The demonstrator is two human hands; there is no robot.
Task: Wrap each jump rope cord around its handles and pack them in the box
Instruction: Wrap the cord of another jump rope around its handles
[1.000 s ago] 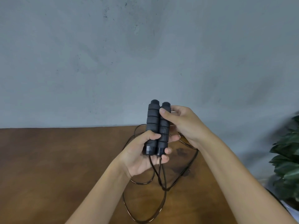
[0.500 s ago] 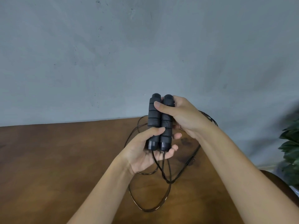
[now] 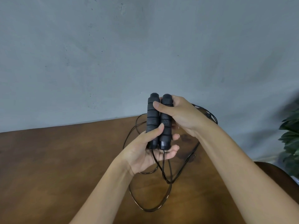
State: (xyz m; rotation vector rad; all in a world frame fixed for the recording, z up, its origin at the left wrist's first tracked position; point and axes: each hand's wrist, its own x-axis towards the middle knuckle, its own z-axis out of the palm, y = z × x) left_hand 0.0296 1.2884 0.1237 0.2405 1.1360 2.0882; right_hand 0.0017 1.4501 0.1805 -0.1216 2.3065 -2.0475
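Two black ribbed foam jump rope handles [image 3: 153,117] stand upright side by side, held above the table. My left hand [image 3: 145,152] grips their lower ends from below, thumb across the front. My right hand [image 3: 178,113] holds the upper part of the right handle, thumb pressed between the two. The thin black cord [image 3: 168,178] hangs loose from the handle bottoms, loops over the table and trails behind my right wrist. No box is in view.
A brown wooden table [image 3: 56,167] lies below, its far edge against a grey wall [image 3: 113,54]. A green leafy plant [image 3: 291,143] stands at the right edge. A dark rounded chair back [image 3: 278,173] shows at the lower right.
Both hands have lifted the paired handles slightly higher, and the cord loops have risen with them; a stretch of cord now shows behind my right wrist. Both grips are unchanged.
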